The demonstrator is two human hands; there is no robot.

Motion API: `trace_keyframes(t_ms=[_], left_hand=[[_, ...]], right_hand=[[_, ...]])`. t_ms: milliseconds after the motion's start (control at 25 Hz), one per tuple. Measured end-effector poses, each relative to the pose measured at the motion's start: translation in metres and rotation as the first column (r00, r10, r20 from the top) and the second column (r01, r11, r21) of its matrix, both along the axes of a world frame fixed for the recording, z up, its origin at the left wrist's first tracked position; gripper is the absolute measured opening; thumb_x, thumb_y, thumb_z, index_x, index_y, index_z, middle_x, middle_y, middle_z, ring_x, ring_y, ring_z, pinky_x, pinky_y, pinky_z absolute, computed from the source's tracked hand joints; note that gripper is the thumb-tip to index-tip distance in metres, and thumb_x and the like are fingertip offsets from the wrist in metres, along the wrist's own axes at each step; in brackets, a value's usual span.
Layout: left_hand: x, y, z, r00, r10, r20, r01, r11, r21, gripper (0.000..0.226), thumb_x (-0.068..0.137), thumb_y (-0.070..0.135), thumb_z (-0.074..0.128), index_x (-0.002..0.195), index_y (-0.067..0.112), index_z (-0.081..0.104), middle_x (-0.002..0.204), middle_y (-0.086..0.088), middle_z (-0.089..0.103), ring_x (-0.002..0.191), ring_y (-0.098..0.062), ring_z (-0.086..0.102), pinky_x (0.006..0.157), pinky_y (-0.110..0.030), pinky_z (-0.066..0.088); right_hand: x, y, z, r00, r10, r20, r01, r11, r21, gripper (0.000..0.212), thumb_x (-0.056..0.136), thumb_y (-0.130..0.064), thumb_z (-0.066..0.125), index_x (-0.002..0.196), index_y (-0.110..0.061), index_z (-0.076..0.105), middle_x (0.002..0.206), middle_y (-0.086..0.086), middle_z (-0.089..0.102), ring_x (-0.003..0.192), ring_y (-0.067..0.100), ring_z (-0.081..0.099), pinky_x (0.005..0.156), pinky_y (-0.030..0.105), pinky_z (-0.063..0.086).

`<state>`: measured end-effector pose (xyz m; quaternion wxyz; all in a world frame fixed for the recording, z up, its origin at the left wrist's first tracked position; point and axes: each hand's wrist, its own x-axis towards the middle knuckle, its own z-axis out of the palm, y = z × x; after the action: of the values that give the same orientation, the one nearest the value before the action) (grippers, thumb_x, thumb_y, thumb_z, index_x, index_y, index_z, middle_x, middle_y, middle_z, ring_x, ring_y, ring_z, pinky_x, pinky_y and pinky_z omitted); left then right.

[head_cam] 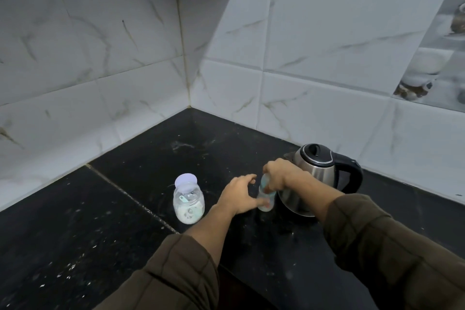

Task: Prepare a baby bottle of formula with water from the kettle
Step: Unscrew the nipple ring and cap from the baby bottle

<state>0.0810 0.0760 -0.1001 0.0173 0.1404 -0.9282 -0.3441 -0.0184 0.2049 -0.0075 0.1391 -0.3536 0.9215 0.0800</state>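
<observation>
Opening the bottle (265, 205), it seems.
My right hand (279, 173) grips its top, my left hand (239, 195) open at its base; next, steady and unscrew.

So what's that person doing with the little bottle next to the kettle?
A person is getting a baby bottle ready. The right hand grips its top while it stands on the black counter, just in front of the steel kettle, which is closed. The left hand reaches in with spread fingers and seems to touch the bottle low down. To the left stands a jar of white powder with a scoop inside and its lid on.
</observation>
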Motion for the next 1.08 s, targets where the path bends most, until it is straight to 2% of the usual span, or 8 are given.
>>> trace_keyframes(t_ms=[120, 240, 400, 640, 720, 800, 920, 1080], left_hand=[[0.004, 0.005, -0.012, 0.999, 0.002, 0.04, -0.003, 0.999, 0.037, 0.101, 0.057, 0.081, 0.076, 0.142, 0.032, 0.055, 0.13, 0.007, 0.065, 0.123, -0.015, 0.056, 0.103, -0.039, 0.05], [0.009, 0.005, -0.023, 0.997, 0.072, 0.019, -0.074, 0.986, 0.149, 0.066, 0.064, 0.076, 0.074, 0.113, 0.033, 0.066, 0.103, 0.012, 0.073, 0.101, -0.011, 0.067, 0.091, -0.038, 0.056], [0.014, -0.003, -0.028, 0.991, 0.131, 0.001, -0.127, 0.963, 0.236, 0.044, 0.069, 0.066, 0.078, 0.097, 0.033, 0.07, 0.087, 0.012, 0.074, 0.087, -0.008, 0.07, 0.084, -0.037, 0.058], [0.016, -0.004, -0.032, 0.989, 0.141, -0.051, -0.123, 0.958, 0.258, 0.036, 0.072, 0.052, 0.086, 0.098, 0.029, 0.074, 0.084, 0.012, 0.075, 0.083, -0.006, 0.07, 0.08, -0.033, 0.058], [0.015, -0.007, -0.031, 0.991, 0.125, -0.044, -0.11, 0.961, 0.253, 0.04, 0.072, 0.053, 0.086, 0.102, 0.03, 0.075, 0.086, 0.014, 0.076, 0.085, -0.004, 0.07, 0.081, -0.03, 0.057], [0.015, -0.009, -0.031, 0.993, 0.105, -0.048, -0.09, 0.965, 0.246, 0.041, 0.074, 0.052, 0.086, 0.106, 0.03, 0.075, 0.088, 0.015, 0.075, 0.086, -0.003, 0.07, 0.08, -0.028, 0.056], [0.017, -0.007, -0.031, 0.992, 0.107, -0.07, -0.089, 0.969, 0.229, 0.046, 0.077, 0.054, 0.085, 0.114, 0.03, 0.073, 0.09, 0.016, 0.074, 0.086, -0.001, 0.068, 0.08, -0.024, 0.052], [0.017, -0.008, -0.033, 0.989, 0.113, -0.097, -0.088, 0.97, 0.227, 0.064, 0.074, 0.059, 0.086, 0.13, 0.033, 0.067, 0.112, 0.015, 0.074, 0.104, -0.003, 0.066, 0.094, -0.027, 0.053]], right_hand=[[0.006, -0.003, -0.001, 0.999, -0.007, 0.046, 0.011, 0.996, -0.086, 0.042, 0.076, -0.048, 0.077, 0.108, -0.02, 0.074, 0.103, 0.007, 0.074, 0.096, 0.028, 0.07, 0.078, 0.034, 0.058], [0.014, -0.012, -0.004, 0.994, 0.006, 0.112, 0.008, 0.992, -0.127, 0.041, 0.072, -0.052, 0.078, 0.098, -0.02, 0.074, 0.089, 0.006, 0.075, 0.083, 0.024, 0.072, 0.072, 0.035, 0.06], [0.022, -0.023, -0.01, 0.995, 0.074, 0.074, -0.065, 0.991, -0.119, 0.048, 0.071, -0.059, 0.078, 0.1, -0.022, 0.073, 0.092, 0.002, 0.071, 0.085, 0.023, 0.068, 0.074, 0.037, 0.06], [0.023, -0.029, -0.002, 0.964, 0.262, 0.036, -0.263, 0.964, 0.027, 0.034, 0.075, -0.037, 0.079, 0.107, -0.027, 0.074, 0.1, 0.002, 0.07, 0.096, 0.025, 0.066, 0.082, 0.04, 0.058], [0.02, -0.029, 0.004, 0.936, 0.35, 0.047, -0.352, 0.934, 0.058, 0.042, 0.077, -0.026, 0.081, 0.117, -0.032, 0.071, 0.112, -0.002, 0.071, 0.104, 0.022, 0.065, 0.089, 0.04, 0.056], [0.016, -0.027, 0.013, 0.923, 0.382, 0.052, -0.383, 0.923, 0.023, 0.045, 0.08, -0.026, 0.081, 0.122, -0.032, 0.068, 0.117, -0.003, 0.07, 0.107, 0.02, 0.063, 0.093, 0.039, 0.054], [0.01, -0.018, 0.023, 0.955, 0.293, 0.054, -0.287, 0.953, -0.095, 0.049, 0.081, -0.041, 0.077, 0.127, -0.031, 0.063, 0.114, -0.004, 0.069, 0.104, 0.02, 0.063, 0.092, 0.038, 0.054], [0.003, 0.011, 0.019, 0.989, 0.145, 0.036, -0.134, 0.966, -0.223, 0.048, 0.079, -0.053, 0.075, 0.118, -0.031, 0.058, 0.105, -0.004, 0.07, 0.096, 0.021, 0.066, 0.086, 0.037, 0.055]])
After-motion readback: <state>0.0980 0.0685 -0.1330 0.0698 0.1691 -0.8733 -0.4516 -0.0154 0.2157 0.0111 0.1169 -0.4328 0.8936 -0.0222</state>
